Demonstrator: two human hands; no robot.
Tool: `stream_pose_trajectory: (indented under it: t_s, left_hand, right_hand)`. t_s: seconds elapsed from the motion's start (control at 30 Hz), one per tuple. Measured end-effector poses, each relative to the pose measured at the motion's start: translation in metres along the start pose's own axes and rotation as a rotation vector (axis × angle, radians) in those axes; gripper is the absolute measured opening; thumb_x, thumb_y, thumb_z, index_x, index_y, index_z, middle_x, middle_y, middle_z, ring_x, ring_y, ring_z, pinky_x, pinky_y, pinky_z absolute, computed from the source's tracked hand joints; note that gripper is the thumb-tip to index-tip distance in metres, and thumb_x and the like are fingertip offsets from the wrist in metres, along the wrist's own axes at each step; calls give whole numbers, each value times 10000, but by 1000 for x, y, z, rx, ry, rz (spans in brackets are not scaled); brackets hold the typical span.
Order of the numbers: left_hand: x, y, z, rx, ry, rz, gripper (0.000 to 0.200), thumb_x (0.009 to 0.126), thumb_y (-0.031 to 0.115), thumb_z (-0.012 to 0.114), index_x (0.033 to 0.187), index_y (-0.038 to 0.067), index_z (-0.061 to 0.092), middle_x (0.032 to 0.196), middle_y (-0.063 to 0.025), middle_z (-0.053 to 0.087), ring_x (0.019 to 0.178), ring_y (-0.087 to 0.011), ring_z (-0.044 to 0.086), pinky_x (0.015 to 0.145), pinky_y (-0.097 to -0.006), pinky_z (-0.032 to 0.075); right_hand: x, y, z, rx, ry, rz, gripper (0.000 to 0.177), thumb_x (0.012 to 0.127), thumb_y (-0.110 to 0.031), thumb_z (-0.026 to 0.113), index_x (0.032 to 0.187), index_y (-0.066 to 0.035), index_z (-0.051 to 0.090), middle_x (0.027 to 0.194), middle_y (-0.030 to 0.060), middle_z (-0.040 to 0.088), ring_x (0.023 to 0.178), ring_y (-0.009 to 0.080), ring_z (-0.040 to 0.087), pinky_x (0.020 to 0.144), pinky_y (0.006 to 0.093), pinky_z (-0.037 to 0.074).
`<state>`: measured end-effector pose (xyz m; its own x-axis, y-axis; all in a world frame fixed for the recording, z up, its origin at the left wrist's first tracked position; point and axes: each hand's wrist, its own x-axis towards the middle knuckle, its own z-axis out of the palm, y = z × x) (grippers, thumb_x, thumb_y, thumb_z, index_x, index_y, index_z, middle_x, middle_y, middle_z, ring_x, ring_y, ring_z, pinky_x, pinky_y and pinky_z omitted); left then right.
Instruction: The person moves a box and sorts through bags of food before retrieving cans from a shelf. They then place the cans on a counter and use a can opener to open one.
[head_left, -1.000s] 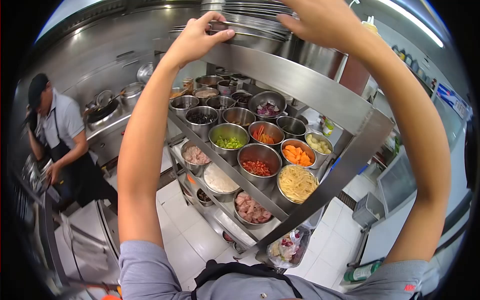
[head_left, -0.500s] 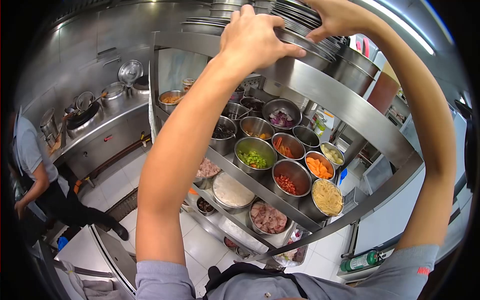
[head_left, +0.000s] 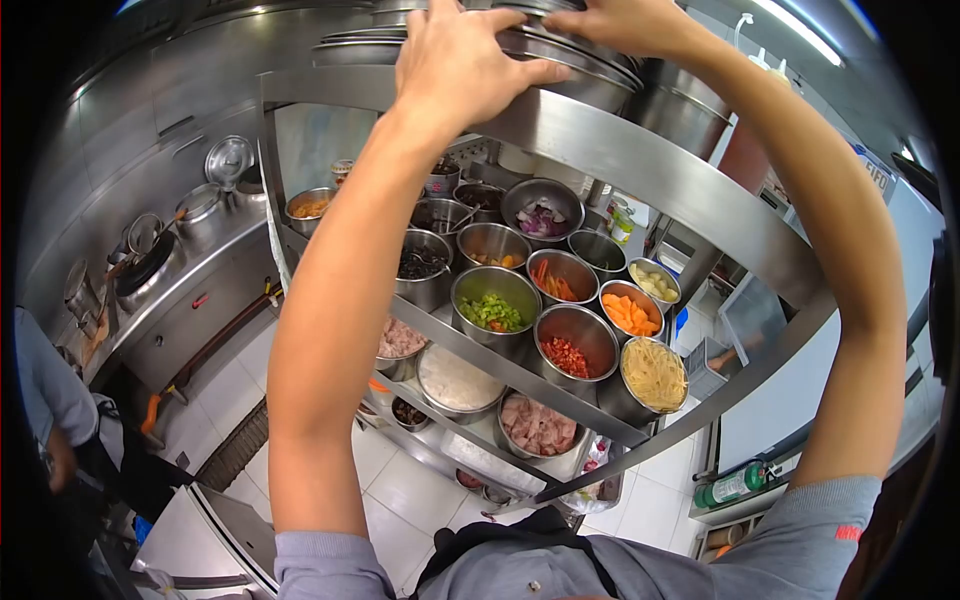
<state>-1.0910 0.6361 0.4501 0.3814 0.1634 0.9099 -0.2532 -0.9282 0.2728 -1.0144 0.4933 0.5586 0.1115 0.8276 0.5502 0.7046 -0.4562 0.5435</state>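
A stack of shiny, round, shallow metal pans (head_left: 585, 72) rests on the steel top shelf (head_left: 650, 155) of a rack. Both arms stretch up to it, elbows slightly bent. The left hand (head_left: 450, 65), its back towards the camera, has its thumb spread wide along the near rim; the right hand (head_left: 630, 25) touches the stack's upper part. The picture's top edge cuts off both hands, so whether either grips cannot be told. Below, metal bowls (head_left: 592, 330) hold chopped food. Far left, a person (head_left: 45, 385) is partly cut off.
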Motion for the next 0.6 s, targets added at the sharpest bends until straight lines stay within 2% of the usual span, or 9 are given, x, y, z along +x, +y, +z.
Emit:
stream_pose_trajectory:
  t_s: [0.1, 0.13, 0.23, 0.27, 0.37, 0.4, 0.5, 0.57, 0.6]
  left_hand:
    - [8, -5, 13, 156, 70, 68, 576, 723, 461, 823, 1119, 58, 708, 1168, -215, 499, 1154, -372, 468, 963, -413, 453]
    - [16, -14, 23, 209, 194, 211, 543, 697, 448, 853, 1027, 35, 729, 1073, -197, 599, 1031, -313, 582, 930, -417, 473]
    - [27, -26, 35, 38, 174, 432, 626, 648, 592, 822, 1016, 90, 756, 936, -141, 621, 1006, -313, 559, 873, -391, 466]
    - [31, -32, 31, -100, 20, 382, 592, 647, 545, 841, 985, 66, 751, 912, -100, 628, 954, -275, 572, 830, -371, 467]
    - [39, -34, 29, -179, -59, 343, 589, 641, 515, 859, 974, 44, 742, 967, -105, 647, 925, -255, 592, 835, -352, 474]
    - [42, -35, 32, -259, 3, 393, 574, 641, 497, 865, 964, 40, 742, 1016, -107, 662, 911, -224, 611, 848, -348, 475]
    - [51, -27, 22, -436, -29, 318, 528, 686, 485, 863, 922, 28, 743, 852, -77, 690, 766, -147, 631, 743, -290, 500]
    - [61, -24, 16, -249, 70, 342, 421, 746, 402, 854, 957, 54, 747, 869, -69, 717, 746, -140, 653, 699, -264, 512]
    - [62, -15, 8, -343, 47, 318, 450, 705, 415, 871, 908, 34, 744, 851, -110, 703, 776, -189, 662, 798, -355, 501]
  right_hand:
    - [6, -2, 11, -72, 177, -31, 303, 855, -191, 590, 1032, 54, 559, 934, 262, 666, 869, 420, 650, 753, 479, 517]
    - [11, -5, 15, -100, 209, 9, 299, 863, -197, 590, 1023, 54, 566, 930, 262, 666, 870, 415, 653, 751, 482, 514]
    - [17, -14, 12, -147, 246, 106, 309, 899, -242, 577, 985, 54, 589, 871, 242, 676, 807, 392, 669, 704, 479, 513]
    - [18, -15, 11, -166, 237, 104, 320, 908, -256, 576, 968, 58, 596, 836, 230, 678, 767, 385, 672, 681, 470, 516]
    - [24, -5, 13, -193, 260, 55, 335, 917, -270, 586, 934, 64, 615, 756, 212, 677, 666, 374, 671, 602, 459, 515]
    - [25, -6, 11, -227, 236, 37, 332, 908, -269, 595, 932, 61, 619, 745, 213, 676, 661, 375, 672, 589, 458, 517]
    - [36, 6, 13, -262, 336, -8, 338, 877, -270, 624, 993, 47, 604, 701, 207, 672, 637, 381, 673, 562, 457, 523]
    - [38, 7, 5, -221, 428, -8, 386, 855, -273, 641, 1084, 27, 559, 682, 197, 671, 632, 383, 675, 576, 459, 530]
    - [38, 6, -2, -205, 416, 6, 414, 867, -267, 638, 1152, 4, 507, 674, 198, 666, 622, 388, 669, 571, 471, 522]
